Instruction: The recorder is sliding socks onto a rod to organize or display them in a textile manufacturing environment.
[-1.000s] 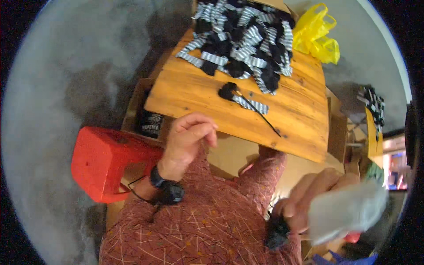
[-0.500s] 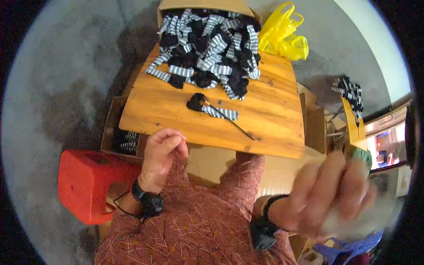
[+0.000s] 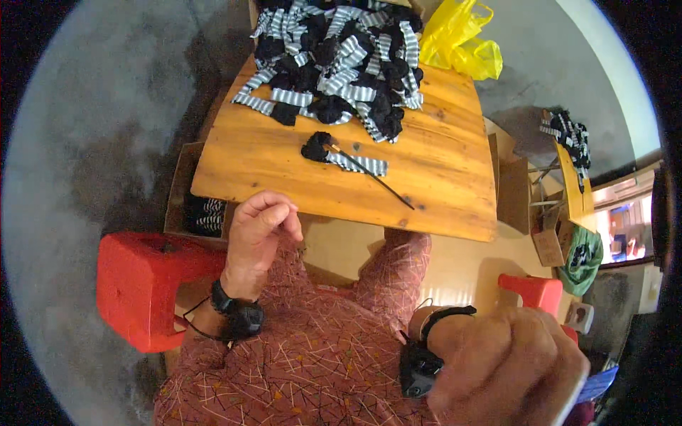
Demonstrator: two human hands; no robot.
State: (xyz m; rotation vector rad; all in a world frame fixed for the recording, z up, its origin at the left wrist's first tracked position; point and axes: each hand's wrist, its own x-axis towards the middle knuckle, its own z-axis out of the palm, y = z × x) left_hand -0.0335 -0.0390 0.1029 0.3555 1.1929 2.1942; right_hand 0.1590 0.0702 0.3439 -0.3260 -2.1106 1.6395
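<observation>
My left hand [image 3: 264, 224] hovers by the near left edge of the wooden table [image 3: 249, 170], its thumb and fingers pressed together with nothing visible between them. Low at the right, close to the camera, my right hand [image 3: 508, 362] is closed, fingers curled down. A pale edge shows beside its fingers; what it belongs to is hidden. Apart from both hands, a thin black rod [image 3: 383, 186] with a copper-coloured end lies across a black and grey-striped knitted piece [image 3: 355, 165]. Behind it sits a heap of similar striped knitted pieces [image 3: 334, 64].
A yellow plastic bag [image 3: 458, 42] lies at the table's far right. Red stools stand at the left [image 3: 135, 291] and right [image 3: 533, 291]. Cardboard boxes flank the table, one box [image 3: 181, 188] holding striped pieces. Another small table [image 3: 574, 184] bears more pieces, near a green bag [image 3: 586, 263].
My right hand has moved down and slightly left, its fingers now curled tighter, uncovering the right stool and green bag. My left hand keeps its pose. The view has tilted slightly downward.
</observation>
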